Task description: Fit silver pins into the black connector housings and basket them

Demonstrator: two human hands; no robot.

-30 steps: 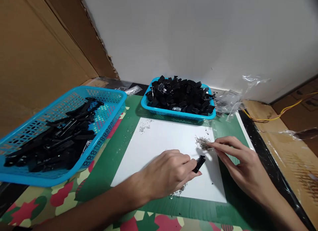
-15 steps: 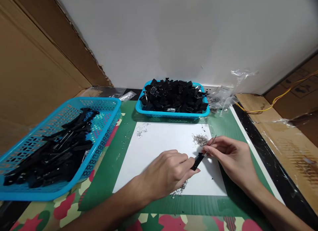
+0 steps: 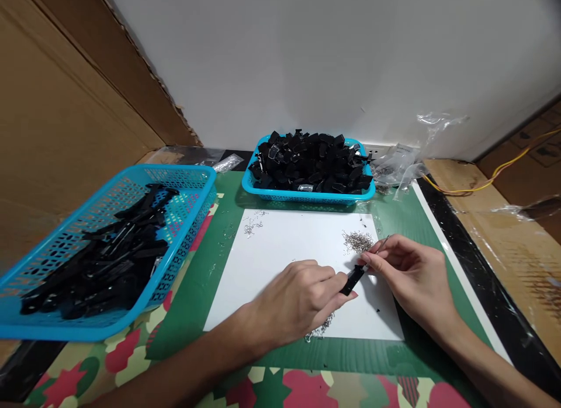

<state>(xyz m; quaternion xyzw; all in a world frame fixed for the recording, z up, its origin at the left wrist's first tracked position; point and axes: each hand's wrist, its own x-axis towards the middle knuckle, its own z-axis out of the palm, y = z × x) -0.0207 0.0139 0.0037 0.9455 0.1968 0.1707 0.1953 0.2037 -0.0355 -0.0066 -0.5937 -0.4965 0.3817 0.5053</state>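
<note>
White wall fills the upper frame; brown cardboard panels line the left side. Below them lies a green mat [image 3: 210, 262] with a camouflage-patterned border, and a white sheet [image 3: 289, 244] rests at its centre.

Left hand [image 3: 298, 300], lower centre of the frame: fingers closed around a small black plastic part [image 3: 352, 280], which protrudes toward the right from between thumb and forefinger, just above the sheet.

Right hand [image 3: 409, 273], right of centre: thumb and forefinger pinched on a thin metal pin [image 3: 382, 245]. The fingertips meet the upper end of the black part.

A pile of small metal pins [image 3: 357, 241] lies on the sheet just above the two hands. A smaller scatter of pins [image 3: 253, 225] lies at the sheet's upper left, and another [image 3: 322, 328] at its lower edge beneath the left hand.

Rear blue basket [image 3: 307, 195], top centre: heaped with small black parts. Left blue basket [image 3: 188, 180], left of frame: holds longer black pieces. Clear plastic bags [image 3: 397, 165] lie right of the rear basket. A yellow wire [image 3: 486, 186] runs along the right edge.
</note>
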